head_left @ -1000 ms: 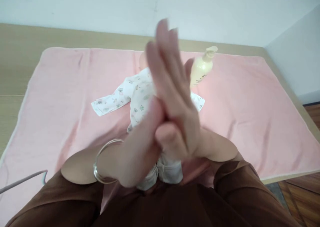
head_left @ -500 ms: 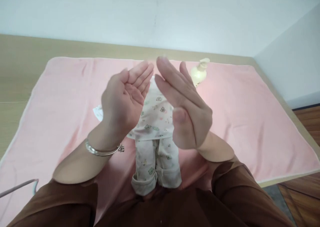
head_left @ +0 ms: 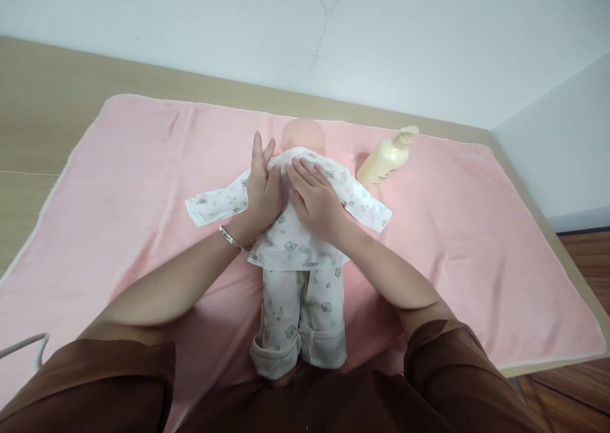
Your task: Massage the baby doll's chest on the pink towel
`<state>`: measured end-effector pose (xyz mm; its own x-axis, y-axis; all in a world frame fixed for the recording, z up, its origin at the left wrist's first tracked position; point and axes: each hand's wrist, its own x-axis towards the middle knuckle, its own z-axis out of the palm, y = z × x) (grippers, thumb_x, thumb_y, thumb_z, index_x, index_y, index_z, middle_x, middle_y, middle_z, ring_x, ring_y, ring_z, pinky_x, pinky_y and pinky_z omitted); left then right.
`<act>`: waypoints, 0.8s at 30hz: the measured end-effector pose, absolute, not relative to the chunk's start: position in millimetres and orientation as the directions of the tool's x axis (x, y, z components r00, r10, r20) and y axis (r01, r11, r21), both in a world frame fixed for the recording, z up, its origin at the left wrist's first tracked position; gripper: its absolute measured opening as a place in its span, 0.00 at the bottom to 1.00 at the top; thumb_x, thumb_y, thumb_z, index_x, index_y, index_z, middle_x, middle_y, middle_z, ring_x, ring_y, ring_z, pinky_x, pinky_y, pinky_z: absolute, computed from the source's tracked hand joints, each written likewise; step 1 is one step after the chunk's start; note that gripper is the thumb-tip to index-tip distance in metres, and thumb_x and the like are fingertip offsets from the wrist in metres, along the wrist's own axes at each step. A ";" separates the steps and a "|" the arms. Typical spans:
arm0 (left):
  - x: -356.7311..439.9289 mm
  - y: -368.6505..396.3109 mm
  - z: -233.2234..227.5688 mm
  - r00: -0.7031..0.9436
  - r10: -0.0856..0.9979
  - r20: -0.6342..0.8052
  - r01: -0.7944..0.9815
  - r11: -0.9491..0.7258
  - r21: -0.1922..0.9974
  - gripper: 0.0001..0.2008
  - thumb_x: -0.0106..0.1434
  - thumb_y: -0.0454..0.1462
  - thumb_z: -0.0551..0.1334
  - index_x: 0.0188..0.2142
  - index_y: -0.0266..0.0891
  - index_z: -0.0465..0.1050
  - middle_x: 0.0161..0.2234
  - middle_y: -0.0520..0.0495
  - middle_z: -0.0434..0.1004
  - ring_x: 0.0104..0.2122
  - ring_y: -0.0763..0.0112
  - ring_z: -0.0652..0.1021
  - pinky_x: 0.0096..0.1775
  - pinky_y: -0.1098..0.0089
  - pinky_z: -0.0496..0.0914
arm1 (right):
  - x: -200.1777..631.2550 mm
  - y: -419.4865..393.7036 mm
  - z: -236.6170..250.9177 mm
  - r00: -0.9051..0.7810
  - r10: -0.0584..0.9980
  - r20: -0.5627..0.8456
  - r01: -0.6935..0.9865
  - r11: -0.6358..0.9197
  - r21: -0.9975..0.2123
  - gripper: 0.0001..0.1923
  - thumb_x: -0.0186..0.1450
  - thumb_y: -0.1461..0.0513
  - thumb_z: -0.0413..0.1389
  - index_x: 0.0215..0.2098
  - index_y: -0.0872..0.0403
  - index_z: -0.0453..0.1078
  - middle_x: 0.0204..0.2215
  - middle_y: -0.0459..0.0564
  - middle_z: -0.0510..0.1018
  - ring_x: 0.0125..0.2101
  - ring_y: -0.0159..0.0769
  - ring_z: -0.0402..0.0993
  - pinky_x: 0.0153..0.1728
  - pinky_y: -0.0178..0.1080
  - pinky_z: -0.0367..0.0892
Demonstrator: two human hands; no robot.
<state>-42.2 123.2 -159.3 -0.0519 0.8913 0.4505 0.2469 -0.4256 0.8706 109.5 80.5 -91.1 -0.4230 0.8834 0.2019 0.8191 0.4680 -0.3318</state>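
Both hands are down on the doll (head_left: 298,242) now, where half a second ago we had them up in the air, palms apart. Our left hand (head_left: 264,188) and right hand (head_left: 314,199) lie flat and open on its upper back, gripping nothing. The doll lies face down mid pink towel (head_left: 119,185), lotion bottle (head_left: 386,159) just beside its right sleeve. Looks like the rubbing part has started.

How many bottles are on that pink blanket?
1: the bottle lies on the blanket, right of the doll. None other shows.
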 end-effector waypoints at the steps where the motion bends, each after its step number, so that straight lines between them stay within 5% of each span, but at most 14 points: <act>1: -42.3 123.5 -161.5 -0.063 0.898 0.437 0.264 -0.407 0.875 0.35 0.76 0.55 0.50 0.75 0.46 0.42 0.71 0.44 0.63 0.70 0.54 0.67 0.68 0.51 0.67 | 111.5 85.9 -89.5 -0.408 0.898 0.167 0.831 0.441 -0.338 0.28 0.77 0.62 0.41 0.73 0.58 0.57 0.74 0.52 0.58 0.76 0.39 0.48 0.78 0.49 0.44; 8: -41.6 122.4 -160.9 -0.072 0.889 0.452 0.347 -0.403 0.847 0.25 0.74 0.47 0.55 0.67 0.44 0.62 0.59 0.44 0.79 0.60 0.59 0.77 0.65 0.53 0.70 | 111.6 80.4 -84.5 -0.105 0.991 0.086 0.958 0.124 -0.258 0.34 0.78 0.55 0.43 0.73 0.71 0.52 0.74 0.69 0.56 0.75 0.56 0.50 0.75 0.59 0.48; 11: -41.0 121.8 -161.3 -0.078 0.878 0.472 0.318 -0.427 0.846 0.21 0.75 0.45 0.54 0.63 0.43 0.67 0.56 0.43 0.81 0.58 0.60 0.79 0.64 0.56 0.72 | 102.2 57.7 -83.6 -0.210 0.966 0.149 0.961 0.232 -0.150 0.31 0.77 0.61 0.42 0.72 0.71 0.55 0.72 0.69 0.58 0.74 0.58 0.52 0.75 0.57 0.49; 15: -40.2 121.6 -161.3 -0.084 0.874 0.479 0.286 -0.439 0.851 0.19 0.75 0.44 0.53 0.60 0.42 0.69 0.56 0.43 0.81 0.58 0.61 0.79 0.63 0.57 0.72 | 108.1 68.4 -81.5 -0.511 0.850 0.131 0.822 0.527 -0.215 0.27 0.76 0.63 0.41 0.71 0.57 0.61 0.74 0.51 0.59 0.76 0.49 0.47 0.77 0.56 0.45; 18: -39.7 121.2 -159.9 -0.087 0.860 0.504 0.309 -0.457 0.834 0.18 0.73 0.41 0.53 0.59 0.40 0.70 0.56 0.42 0.81 0.58 0.61 0.79 0.61 0.59 0.73 | 118.8 89.3 -77.6 -0.341 0.939 0.046 0.892 0.339 -0.300 0.30 0.78 0.56 0.44 0.74 0.61 0.54 0.75 0.55 0.55 0.76 0.50 0.46 0.77 0.57 0.45; 21: -39.2 120.0 -158.1 -0.076 0.857 0.509 0.339 -0.458 0.822 0.18 0.73 0.39 0.54 0.59 0.40 0.70 0.55 0.42 0.81 0.57 0.62 0.79 0.61 0.59 0.74 | 118.4 83.5 -73.1 -0.132 0.991 -0.019 0.965 0.124 -0.233 0.36 0.78 0.53 0.44 0.74 0.72 0.50 0.74 0.70 0.54 0.75 0.57 0.49 0.75 0.58 0.48; 24: -39.0 118.1 -156.5 -0.075 0.854 0.514 0.352 -0.460 0.815 0.17 0.72 0.38 0.54 0.56 0.40 0.71 0.54 0.43 0.82 0.56 0.62 0.80 0.61 0.59 0.74 | 109.0 55.9 -71.5 -0.247 0.968 0.054 0.957 0.252 -0.145 0.31 0.77 0.59 0.43 0.72 0.71 0.55 0.72 0.69 0.58 0.74 0.58 0.52 0.75 0.58 0.49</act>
<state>-39.0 118.1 -156.5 -0.0751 0.8542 0.5145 0.3522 -0.4600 0.8151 109.0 55.9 -71.5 -0.2465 0.9676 0.0539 0.9568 0.2519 -0.1453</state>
